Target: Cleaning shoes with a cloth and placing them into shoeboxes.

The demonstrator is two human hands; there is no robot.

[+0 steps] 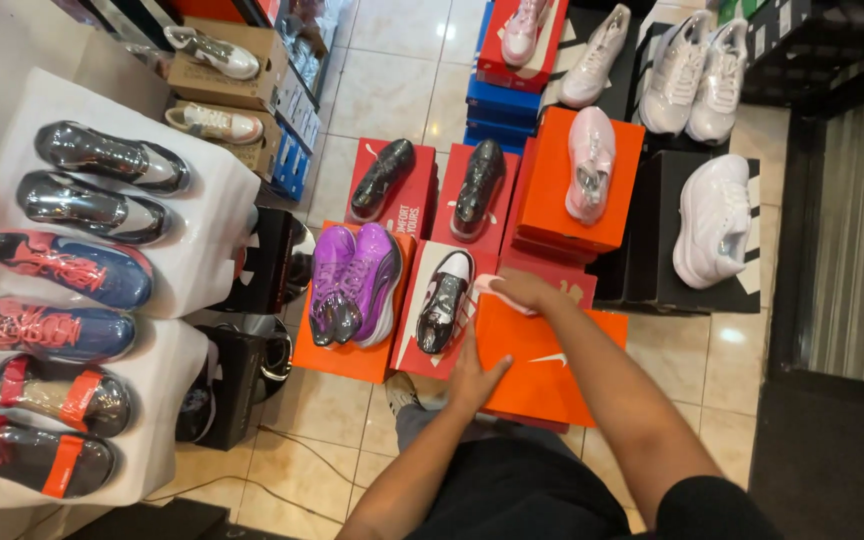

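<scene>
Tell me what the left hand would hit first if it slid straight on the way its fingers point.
The left hand lies on the orange shoe box, fingers pointing up and slightly right. Going on, it would probably meet the right hand at the box's far edge, though depth is unclear.

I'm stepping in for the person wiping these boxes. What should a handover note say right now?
Left hand: flat on the near left edge of the orange box, steadying it.
Right hand: pressing a pale cloth on the box's far edge.
Box lid is bare, no shoe on it. The purple pair and black-and-white shoe sit on boxes just left.
Done: cannot tell how much is wiped.
Left: probably the rest of the lid.
</scene>
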